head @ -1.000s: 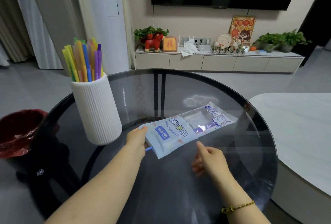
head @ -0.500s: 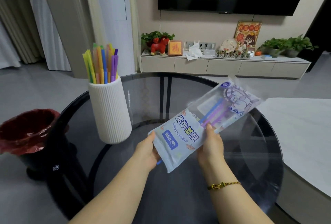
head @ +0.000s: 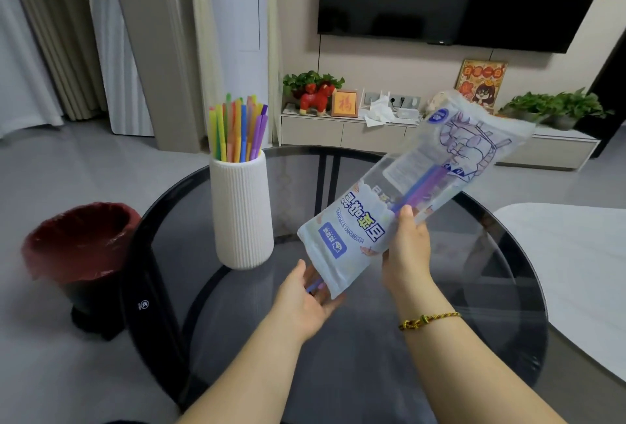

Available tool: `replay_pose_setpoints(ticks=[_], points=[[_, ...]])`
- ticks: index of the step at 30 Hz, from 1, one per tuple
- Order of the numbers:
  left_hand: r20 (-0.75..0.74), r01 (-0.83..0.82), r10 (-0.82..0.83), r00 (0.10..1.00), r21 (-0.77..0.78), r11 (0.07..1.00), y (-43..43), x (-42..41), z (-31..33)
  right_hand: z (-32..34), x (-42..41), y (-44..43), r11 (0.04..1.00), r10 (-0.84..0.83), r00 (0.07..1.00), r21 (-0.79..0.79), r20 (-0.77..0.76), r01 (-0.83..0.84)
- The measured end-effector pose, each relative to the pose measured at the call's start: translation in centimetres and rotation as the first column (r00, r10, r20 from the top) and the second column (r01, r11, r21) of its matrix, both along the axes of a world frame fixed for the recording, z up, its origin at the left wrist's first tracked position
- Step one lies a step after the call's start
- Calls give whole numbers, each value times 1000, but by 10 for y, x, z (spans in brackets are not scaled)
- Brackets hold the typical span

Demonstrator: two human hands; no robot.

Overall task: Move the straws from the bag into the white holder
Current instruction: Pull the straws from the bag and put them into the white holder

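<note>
Two hands are at work over a round glass table (head: 474,305), and the step in hand looks like tipping the last straws out of the bag. At far left, off the table, stands a dark bin (head: 81,247) with a red liner. Next comes the white holder (head: 242,217), upright near the table's left edge and already packed with a bunch of coloured straws (head: 237,132) (so most of the job seems done). Just right of it, and lower, the left hand (head: 305,300) lies palm up with fingers loose and apart, cupped under the bag's open lower end. There a blue straw tip (head: 313,286) pokes out and seems to touch the fingers. The bag (head: 359,234) slants up to the right, held in the air clear of the table. Through its clear window a few blue and purple straws (head: 418,191) show. The right hand (head: 406,251) is clamped on the bag's middle, thumb on the printed face. Next, I judge, the left hand must close on the poking ends, draw the straws free, and drop them upright into the holder without knocking it over.
</note>
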State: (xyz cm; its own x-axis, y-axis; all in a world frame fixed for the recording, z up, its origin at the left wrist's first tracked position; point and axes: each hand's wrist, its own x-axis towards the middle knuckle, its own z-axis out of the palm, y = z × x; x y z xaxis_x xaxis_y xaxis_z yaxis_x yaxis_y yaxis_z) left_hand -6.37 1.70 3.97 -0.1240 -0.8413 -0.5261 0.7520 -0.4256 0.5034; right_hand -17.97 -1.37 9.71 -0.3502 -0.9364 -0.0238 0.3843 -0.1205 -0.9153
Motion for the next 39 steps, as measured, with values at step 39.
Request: replay_pose_setpoints(ticks=[39], points=[[904, 24, 409, 126, -415, 910, 33, 176, 68, -50, -26, 5, 846, 16, 989, 530, -147, 65]])
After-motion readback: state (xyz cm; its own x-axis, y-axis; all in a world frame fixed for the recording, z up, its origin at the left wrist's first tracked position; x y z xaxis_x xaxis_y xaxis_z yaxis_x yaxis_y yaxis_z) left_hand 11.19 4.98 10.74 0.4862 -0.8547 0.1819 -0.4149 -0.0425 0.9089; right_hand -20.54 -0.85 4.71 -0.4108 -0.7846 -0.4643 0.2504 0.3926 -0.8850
